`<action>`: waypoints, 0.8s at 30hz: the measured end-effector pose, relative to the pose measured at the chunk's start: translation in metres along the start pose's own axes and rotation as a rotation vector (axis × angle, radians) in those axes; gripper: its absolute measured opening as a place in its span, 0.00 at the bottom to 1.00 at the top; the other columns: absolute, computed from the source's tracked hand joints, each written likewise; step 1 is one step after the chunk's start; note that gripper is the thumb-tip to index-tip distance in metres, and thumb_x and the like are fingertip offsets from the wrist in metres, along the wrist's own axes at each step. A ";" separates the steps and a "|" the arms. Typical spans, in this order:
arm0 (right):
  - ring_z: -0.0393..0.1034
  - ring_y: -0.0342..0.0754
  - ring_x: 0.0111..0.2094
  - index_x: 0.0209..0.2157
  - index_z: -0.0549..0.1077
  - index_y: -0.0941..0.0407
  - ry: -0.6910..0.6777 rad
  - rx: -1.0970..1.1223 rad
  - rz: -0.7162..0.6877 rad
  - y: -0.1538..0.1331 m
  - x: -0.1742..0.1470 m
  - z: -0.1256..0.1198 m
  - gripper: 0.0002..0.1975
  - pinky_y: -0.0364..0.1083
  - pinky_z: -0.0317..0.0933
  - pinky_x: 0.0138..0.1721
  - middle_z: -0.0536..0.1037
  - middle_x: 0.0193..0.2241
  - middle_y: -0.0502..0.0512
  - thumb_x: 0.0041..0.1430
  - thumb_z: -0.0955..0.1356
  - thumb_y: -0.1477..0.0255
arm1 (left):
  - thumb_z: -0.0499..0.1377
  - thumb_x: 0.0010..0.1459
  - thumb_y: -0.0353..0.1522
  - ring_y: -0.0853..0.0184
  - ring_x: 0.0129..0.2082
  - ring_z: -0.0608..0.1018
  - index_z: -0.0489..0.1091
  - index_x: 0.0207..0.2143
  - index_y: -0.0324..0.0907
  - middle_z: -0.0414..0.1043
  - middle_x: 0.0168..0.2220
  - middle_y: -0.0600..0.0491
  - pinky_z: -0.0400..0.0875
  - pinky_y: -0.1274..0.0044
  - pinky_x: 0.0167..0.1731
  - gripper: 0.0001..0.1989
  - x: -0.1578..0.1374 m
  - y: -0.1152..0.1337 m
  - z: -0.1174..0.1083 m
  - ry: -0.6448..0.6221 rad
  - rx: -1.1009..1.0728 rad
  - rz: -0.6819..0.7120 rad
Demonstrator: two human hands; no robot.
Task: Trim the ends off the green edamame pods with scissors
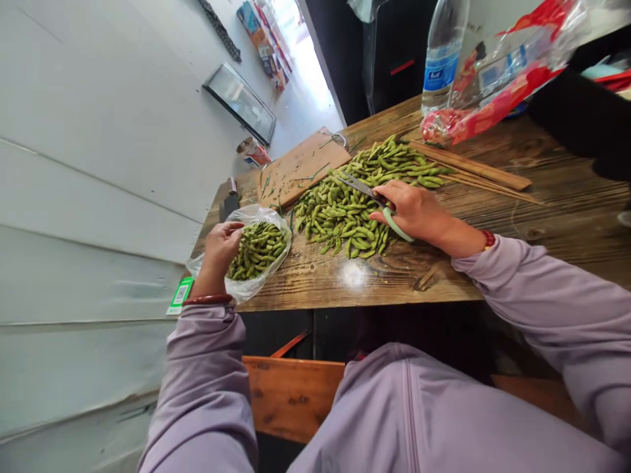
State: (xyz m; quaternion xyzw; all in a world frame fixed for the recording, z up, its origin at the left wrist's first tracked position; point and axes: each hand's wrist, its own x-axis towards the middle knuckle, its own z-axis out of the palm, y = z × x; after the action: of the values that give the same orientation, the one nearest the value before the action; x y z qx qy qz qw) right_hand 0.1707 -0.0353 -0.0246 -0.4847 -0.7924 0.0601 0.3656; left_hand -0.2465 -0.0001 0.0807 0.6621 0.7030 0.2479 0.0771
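Note:
My right hand (pixel 417 210) is closed round a pair of scissors (pixel 359 185) with pale green handles. Their blades point left over a loose heap of green edamame pods (pixel 340 213) on the wooden table. My left hand (pixel 224 246) is at the left side of a clear plastic bag (pixel 256 286), above the edamame pods (pixel 261 244) inside it. Its fingers are bent and drawn together; whatever they hold, if anything, is hidden.
Behind the heap lies a wooden cutting board (pixel 300 161) with green scraps. A dark-bladed knife (pixel 229 203) is near the wall. Wooden sticks (pixel 478 167), a water bottle (pixel 441 66) and a red-and-clear plastic package (pixel 513 79) occupy the right side.

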 end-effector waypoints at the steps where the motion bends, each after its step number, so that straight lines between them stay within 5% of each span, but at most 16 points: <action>1: 0.73 0.59 0.40 0.48 0.75 0.57 0.002 0.004 0.007 0.000 0.000 0.000 0.18 0.52 0.65 0.38 0.78 0.42 0.62 0.60 0.72 0.62 | 0.56 0.53 0.28 0.69 0.30 0.71 0.75 0.37 0.36 0.73 0.32 0.52 0.65 0.77 0.33 0.10 -0.001 -0.002 -0.003 0.021 0.008 0.002; 6: 0.73 0.57 0.39 0.48 0.75 0.56 0.026 -0.011 0.024 -0.004 0.001 -0.002 0.18 0.50 0.64 0.38 0.77 0.42 0.60 0.59 0.73 0.63 | 0.57 0.57 0.33 0.66 0.36 0.77 0.78 0.38 0.39 0.78 0.37 0.50 0.68 0.75 0.40 0.12 -0.009 0.030 0.009 -0.015 -0.169 0.084; 11: 0.74 0.56 0.38 0.48 0.75 0.59 0.034 -0.023 0.036 -0.005 0.003 -0.004 0.17 0.50 0.65 0.38 0.77 0.40 0.60 0.60 0.73 0.65 | 0.61 0.56 0.35 0.66 0.34 0.77 0.79 0.34 0.39 0.79 0.33 0.50 0.69 0.76 0.38 0.10 -0.019 0.084 0.066 -0.174 -0.224 0.235; 17: 0.74 0.58 0.43 0.51 0.74 0.60 0.038 -0.021 0.030 -0.003 0.003 -0.001 0.20 0.50 0.66 0.42 0.78 0.45 0.63 0.60 0.73 0.65 | 0.63 0.54 0.31 0.68 0.29 0.73 0.78 0.38 0.38 0.75 0.29 0.52 0.67 0.76 0.34 0.09 -0.026 0.124 0.143 -0.215 -0.254 0.355; 24: 0.74 0.56 0.41 0.50 0.73 0.58 0.042 -0.015 0.016 -0.004 0.003 0.002 0.19 0.49 0.67 0.41 0.77 0.43 0.61 0.60 0.74 0.66 | 0.64 0.50 0.25 0.69 0.28 0.71 0.79 0.36 0.41 0.73 0.29 0.54 0.66 0.76 0.33 0.09 -0.021 0.141 0.172 -0.208 -0.305 0.436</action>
State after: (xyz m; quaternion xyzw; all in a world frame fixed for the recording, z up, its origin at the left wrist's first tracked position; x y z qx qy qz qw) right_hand 0.1655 -0.0345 -0.0221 -0.4948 -0.7811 0.0468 0.3780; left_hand -0.0430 0.0223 -0.0085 0.8002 0.4871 0.2922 0.1925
